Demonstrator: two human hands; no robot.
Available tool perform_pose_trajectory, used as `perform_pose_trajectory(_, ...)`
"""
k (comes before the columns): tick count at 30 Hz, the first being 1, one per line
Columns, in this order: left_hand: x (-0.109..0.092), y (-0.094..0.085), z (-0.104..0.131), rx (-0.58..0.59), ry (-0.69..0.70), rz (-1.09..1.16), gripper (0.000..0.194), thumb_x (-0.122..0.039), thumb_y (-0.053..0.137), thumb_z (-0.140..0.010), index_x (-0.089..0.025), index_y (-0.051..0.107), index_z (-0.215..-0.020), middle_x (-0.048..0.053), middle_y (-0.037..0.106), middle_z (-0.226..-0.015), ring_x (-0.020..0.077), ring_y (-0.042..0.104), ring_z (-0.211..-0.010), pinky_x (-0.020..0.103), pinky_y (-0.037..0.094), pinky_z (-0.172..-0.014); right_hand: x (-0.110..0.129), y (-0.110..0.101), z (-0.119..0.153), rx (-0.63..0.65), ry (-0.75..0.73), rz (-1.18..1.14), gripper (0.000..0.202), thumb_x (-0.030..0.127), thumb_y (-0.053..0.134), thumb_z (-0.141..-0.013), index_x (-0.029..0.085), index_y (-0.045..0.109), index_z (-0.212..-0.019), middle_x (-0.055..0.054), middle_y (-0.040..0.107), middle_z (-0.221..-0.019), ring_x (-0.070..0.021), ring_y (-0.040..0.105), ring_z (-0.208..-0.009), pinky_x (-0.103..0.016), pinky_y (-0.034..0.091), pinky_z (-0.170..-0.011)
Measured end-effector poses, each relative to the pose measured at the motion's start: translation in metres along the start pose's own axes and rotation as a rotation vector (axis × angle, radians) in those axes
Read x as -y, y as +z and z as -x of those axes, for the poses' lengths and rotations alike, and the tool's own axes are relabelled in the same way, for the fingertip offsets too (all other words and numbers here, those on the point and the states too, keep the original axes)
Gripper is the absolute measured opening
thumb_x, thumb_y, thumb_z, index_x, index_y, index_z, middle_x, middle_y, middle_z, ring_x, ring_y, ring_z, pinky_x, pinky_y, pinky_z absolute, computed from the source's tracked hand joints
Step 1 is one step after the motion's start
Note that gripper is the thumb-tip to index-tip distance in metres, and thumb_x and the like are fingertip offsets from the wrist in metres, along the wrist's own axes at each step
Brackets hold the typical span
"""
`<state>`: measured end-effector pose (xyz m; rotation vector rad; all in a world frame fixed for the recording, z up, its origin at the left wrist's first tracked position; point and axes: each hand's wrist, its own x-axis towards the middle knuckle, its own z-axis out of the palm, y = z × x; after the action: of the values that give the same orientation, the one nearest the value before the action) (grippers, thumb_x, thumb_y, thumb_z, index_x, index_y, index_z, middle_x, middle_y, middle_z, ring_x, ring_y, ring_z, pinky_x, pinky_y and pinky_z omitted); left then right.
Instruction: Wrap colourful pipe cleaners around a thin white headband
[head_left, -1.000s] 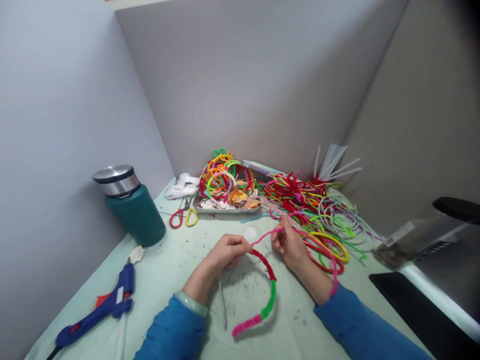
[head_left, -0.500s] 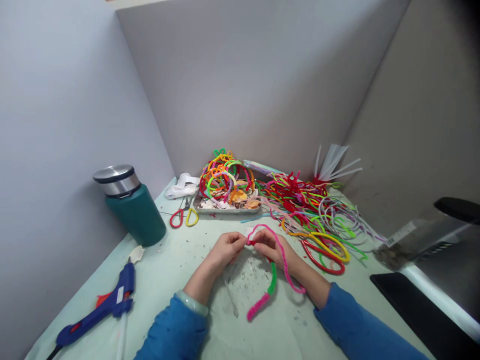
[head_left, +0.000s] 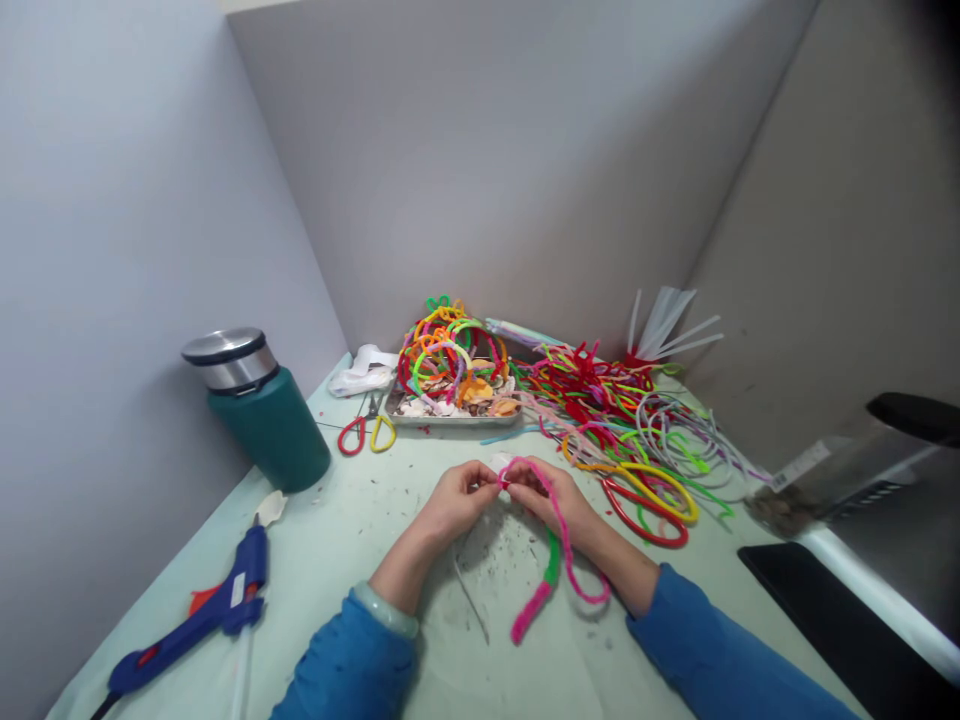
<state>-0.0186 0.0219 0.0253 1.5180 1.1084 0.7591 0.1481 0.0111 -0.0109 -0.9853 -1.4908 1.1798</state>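
Note:
My left hand (head_left: pixel 463 494) and my right hand (head_left: pixel 553 500) meet over the middle of the table, fingertips pinched close together. Between them is a pink pipe cleaner (head_left: pixel 561 520), which arches over my right fingers and hangs down in a loop by the wrist. A thicker green and pink fuzzy strip (head_left: pixel 534 610) dangles below my right hand. Something small and white (head_left: pixel 500 461) shows just behind the fingertips; what it is I cannot make out. The exact grip point is partly covered by the fingers. A thin greyish wire-like strand (head_left: pixel 471 598) extends below my left hand.
At the back, a metal tray (head_left: pixel 450 421) holds shell-like pieces and pipe-cleaner rings. Loose pipe cleaners (head_left: pixel 600 395) heap to its right. Scissors (head_left: pixel 367 432), a green bottle (head_left: pixel 271 430) and a blue glue gun (head_left: pixel 232 600) are at left; a clear container (head_left: pixel 810 490) lies at right.
The pink pipe cleaner's arch has drawn in lower and tighter at my fingertips. The dangling green and pink strip has swung slightly right. My left hand has shifted a little right.

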Motion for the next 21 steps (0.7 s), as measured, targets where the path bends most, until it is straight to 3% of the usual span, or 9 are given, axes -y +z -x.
perform_pose_trajectory(11,0.013,0.0,-0.006,-0.079,0.09,-0.185,0.024,-0.035,0.058,-0.072,-0.012,0.062,-0.074,0.003,0.059,-0.067,0.011,0.047,-0.061,0.02,0.034,-0.055,0.0,0.0,0.0,-0.032,-0.026,0.058,0.018,0.034,0.059,-0.078,0.018,0.059,-0.085,0.003,0.052,-0.063,-0.0092,0.045,-0.052,-0.021,0.035,-0.049)
perform_pose_trajectory(21,0.012,0.003,-0.006,-0.08,0.08,-0.198,0.024,-0.033,0.057,-0.071,-0.01,0.063,-0.073,-0.001,0.052,-0.059,0.0087,0.039,-0.054,0.02,0.03,-0.051,-0.011,0.002,-0.001,-0.061,-0.121,0.193,0.019,0.035,0.056,-0.079,0.017,0.059,-0.084,0.001,0.056,-0.067,-0.0115,0.049,-0.06,-0.022,0.037,-0.056)
